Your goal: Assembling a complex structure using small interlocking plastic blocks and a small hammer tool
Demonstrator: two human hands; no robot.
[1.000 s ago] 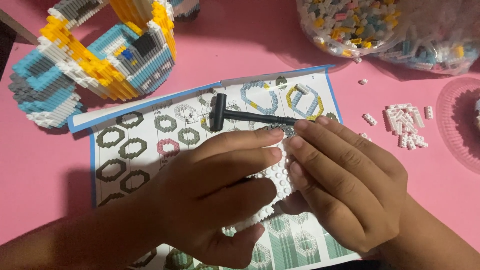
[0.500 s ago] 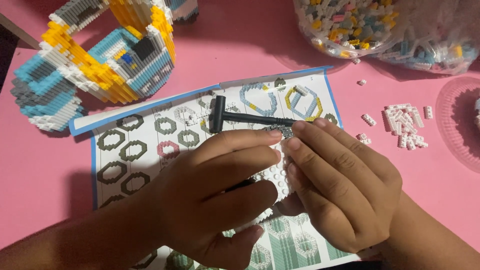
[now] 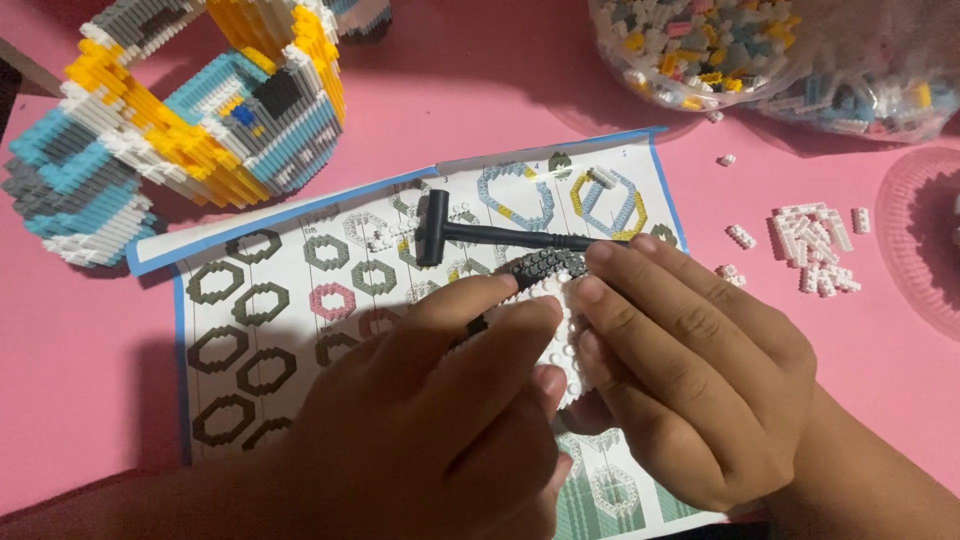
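Observation:
Both hands meet over a small curved block piece, white with a dark grey studded top edge. My left hand wraps it from the left, fingers pressed on its face. My right hand grips it from the right, fingertips on the grey rim. The piece is mostly hidden between the fingers. A small black hammer lies just beyond the fingertips on a blue-edged instruction sheet printed with hexagon rings.
A large round model of blue, yellow, white and grey small blocks stands at far left. Clear bags of mixed blocks sit at far right. Loose white blocks lie right, beside a clear pink dish. The table is pink.
My hands have shifted slightly on the piece; more of its dark grey top edge shows between the fingertips. The hammer and sheet have not moved.

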